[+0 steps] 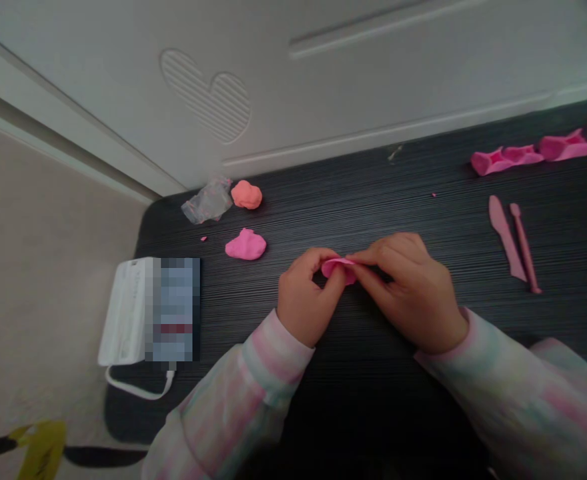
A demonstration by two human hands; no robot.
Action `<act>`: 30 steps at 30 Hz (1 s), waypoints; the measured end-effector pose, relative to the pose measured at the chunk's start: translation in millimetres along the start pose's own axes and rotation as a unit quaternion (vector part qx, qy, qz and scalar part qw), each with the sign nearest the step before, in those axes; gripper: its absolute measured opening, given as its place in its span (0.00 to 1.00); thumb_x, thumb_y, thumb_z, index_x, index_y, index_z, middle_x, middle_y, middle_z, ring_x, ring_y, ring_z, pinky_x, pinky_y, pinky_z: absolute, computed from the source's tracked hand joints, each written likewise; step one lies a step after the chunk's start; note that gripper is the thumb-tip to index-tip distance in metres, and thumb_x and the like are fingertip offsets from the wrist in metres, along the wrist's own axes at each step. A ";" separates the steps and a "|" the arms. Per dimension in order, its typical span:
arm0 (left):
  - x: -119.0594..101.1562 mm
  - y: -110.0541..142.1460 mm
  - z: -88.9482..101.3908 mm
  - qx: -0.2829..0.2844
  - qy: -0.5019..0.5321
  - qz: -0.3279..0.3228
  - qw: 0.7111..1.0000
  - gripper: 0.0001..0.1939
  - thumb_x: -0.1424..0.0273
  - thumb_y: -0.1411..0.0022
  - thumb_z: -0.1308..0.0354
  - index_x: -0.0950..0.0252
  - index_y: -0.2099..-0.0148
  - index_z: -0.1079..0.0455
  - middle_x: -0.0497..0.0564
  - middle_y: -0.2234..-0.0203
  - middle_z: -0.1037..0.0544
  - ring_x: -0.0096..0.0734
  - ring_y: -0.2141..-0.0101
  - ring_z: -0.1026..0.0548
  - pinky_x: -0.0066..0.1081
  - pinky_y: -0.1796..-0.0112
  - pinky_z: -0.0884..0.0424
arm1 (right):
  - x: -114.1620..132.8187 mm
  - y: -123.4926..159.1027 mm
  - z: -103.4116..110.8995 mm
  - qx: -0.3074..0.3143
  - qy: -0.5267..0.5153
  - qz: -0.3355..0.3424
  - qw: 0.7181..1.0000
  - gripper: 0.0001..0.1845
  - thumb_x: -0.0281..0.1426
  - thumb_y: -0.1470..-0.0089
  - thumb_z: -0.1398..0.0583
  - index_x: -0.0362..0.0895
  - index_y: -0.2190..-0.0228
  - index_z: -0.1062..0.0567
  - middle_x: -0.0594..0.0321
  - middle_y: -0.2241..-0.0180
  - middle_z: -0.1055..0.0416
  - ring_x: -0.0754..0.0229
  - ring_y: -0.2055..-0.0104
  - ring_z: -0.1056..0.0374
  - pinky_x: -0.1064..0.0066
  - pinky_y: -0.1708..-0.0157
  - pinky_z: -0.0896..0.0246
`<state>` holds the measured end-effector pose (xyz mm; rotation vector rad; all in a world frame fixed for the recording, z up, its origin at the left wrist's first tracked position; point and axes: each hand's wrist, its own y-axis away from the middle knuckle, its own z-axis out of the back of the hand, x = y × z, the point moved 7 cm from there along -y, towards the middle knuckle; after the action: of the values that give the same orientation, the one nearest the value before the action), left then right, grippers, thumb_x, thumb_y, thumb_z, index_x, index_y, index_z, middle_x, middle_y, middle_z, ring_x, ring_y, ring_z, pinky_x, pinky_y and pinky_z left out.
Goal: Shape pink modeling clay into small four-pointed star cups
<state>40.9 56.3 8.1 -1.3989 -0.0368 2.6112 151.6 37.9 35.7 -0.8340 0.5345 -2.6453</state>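
Between my two hands is a small, thin, curved piece of pink modelling clay. My left hand pinches it with thumb and forefinger. On its right edge, the thumb and fingertips of my right hand press together. A larger lump of pink clay lies to the left of my hands, with an orange lump of clay behind it. Over to the right lie a pink plastic knife and a thin pink modelling stick. Several cupped pink clay shapes stand joined in a row at the back right.
A crumpled clear plastic wrapper lies beside the orange lump. On the dark table's left side are a white power bank, a phone with a blurred screen and a white cable. A white panel with a heart relief borders the back edge.
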 end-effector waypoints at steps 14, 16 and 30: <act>-0.7 -0.5 1.5 -0.015 -0.007 -0.024 1.000 0.08 0.77 0.50 0.47 0.64 0.66 0.31 0.45 0.72 0.25 0.23 0.71 0.30 0.25 0.67 0.34 | 2.1 0.7 1.2 -0.021 0.014 0.027 0.999 0.04 0.28 0.51 0.45 0.44 0.74 0.30 0.63 0.73 0.29 0.61 0.67 0.36 0.66 0.64 0.44; -0.7 -0.2 0.2 -0.005 -0.015 -0.029 0.999 0.08 0.77 0.50 0.48 0.63 0.68 0.30 0.45 0.73 0.25 0.24 0.70 0.30 0.25 0.66 0.34 | 2.3 1.0 2.2 -0.026 0.015 0.024 0.999 0.04 0.29 0.51 0.45 0.44 0.74 0.30 0.63 0.73 0.29 0.60 0.67 0.36 0.66 0.63 0.44; 5.4 0.4 -2.2 0.005 0.038 0.017 0.999 0.03 0.74 0.49 0.47 0.65 0.70 0.33 0.46 0.76 0.26 0.24 0.73 0.28 0.26 0.68 0.32 | 3.6 0.7 4.9 -0.034 0.004 0.017 0.999 0.05 0.29 0.51 0.45 0.43 0.75 0.30 0.62 0.74 0.30 0.60 0.68 0.37 0.67 0.64 0.43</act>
<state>39.8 56.7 2.4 -1.5076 0.0098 2.5797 151.8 34.6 40.8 -0.8276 0.6381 -2.6136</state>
